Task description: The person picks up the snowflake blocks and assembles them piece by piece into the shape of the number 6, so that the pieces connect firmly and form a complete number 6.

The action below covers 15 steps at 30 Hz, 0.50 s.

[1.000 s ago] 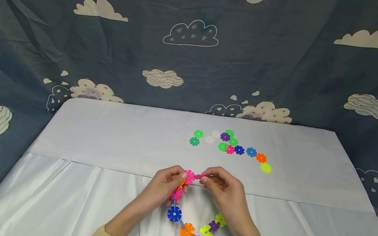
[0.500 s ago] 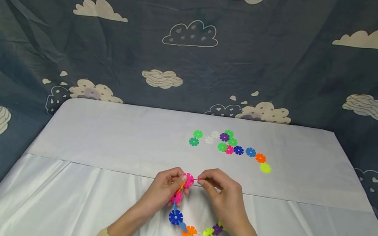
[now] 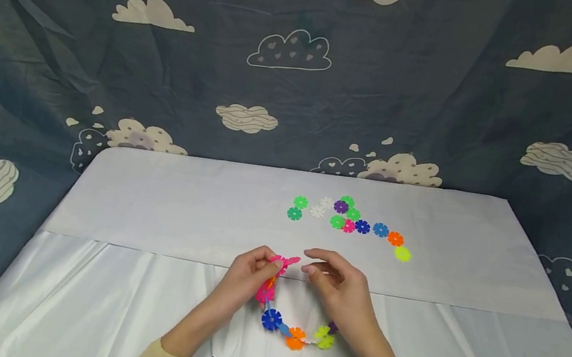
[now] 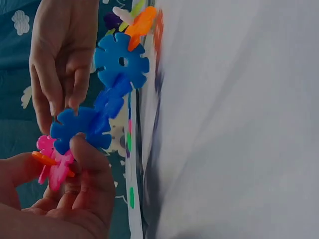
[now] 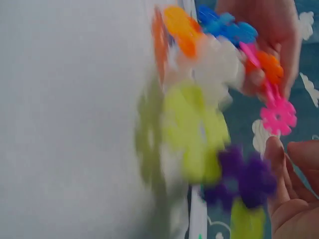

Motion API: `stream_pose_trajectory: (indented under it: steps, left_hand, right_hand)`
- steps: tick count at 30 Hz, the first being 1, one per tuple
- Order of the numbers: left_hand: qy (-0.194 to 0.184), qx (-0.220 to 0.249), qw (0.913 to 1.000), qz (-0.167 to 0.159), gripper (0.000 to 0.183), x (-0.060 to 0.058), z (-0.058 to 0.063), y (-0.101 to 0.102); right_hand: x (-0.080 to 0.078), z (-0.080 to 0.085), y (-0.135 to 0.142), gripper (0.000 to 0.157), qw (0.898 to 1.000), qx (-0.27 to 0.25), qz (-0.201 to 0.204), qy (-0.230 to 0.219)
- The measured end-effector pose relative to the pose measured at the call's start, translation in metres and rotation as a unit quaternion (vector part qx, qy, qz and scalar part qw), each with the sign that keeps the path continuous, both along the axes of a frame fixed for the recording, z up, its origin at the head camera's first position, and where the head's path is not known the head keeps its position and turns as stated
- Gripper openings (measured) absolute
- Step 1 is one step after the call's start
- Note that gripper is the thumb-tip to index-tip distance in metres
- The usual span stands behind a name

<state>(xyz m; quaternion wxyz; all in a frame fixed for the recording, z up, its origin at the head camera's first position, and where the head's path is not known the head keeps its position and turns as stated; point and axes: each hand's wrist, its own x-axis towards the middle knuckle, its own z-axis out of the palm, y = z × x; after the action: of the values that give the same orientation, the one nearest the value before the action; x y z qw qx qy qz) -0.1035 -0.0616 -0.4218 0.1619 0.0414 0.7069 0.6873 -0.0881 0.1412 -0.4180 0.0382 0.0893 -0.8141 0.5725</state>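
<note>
My left hand (image 3: 250, 279) pinches a chain of interlocking flower-shaped plastic discs near its pink end. A pink disc (image 5: 279, 117) sticks out past the left fingertips towards my right hand (image 3: 339, 288). The right thumb and fingers are parted, with a gap between them and that disc. From the left hand the chain curves nearer me through blue discs (image 4: 122, 60), an orange disc (image 3: 295, 338), a whitish one and yellow-green discs (image 3: 325, 337). A purple disc (image 5: 239, 177) and another yellow-green one come beside the right palm, blurred in the right wrist view and partly hidden in the head view.
Several loose discs lie farther back on the white-covered table (image 3: 152, 203): green ones (image 3: 294, 213), whitish, purple, pink, blue, an orange one (image 3: 395, 239) and a yellow one (image 3: 403, 254). A dark cloud-print cloth (image 3: 286, 94) hangs behind.
My right fingertips have let go of the pink disc and drawn slightly away. The left hand keeps its pinch, while the near part of the chain has shifted right and away from me.
</note>
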Motion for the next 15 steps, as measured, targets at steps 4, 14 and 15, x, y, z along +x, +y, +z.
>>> stream_pose_trajectory:
  steps: [4,14,15]
  left_hand:
    - [-0.003,-0.012,0.9999,0.011,0.017,-0.005,-0.001,-0.008]
    - [0.009,-0.041,0.9980,0.046,0.015,-0.013,-0.004,-0.020]
    - [0.008,-0.044,0.9979,0.048,0.015,-0.014,-0.004,-0.020]
  right_hand:
    - [-0.005,0.002,0.009,0.026,1.000,-0.007,-0.019,-0.023]
    - [-0.035,0.010,0.033,0.021,0.999,0.013,0.019,-0.028]
    - [-0.040,0.010,0.035,0.021,0.999,0.027,0.027,-0.031]
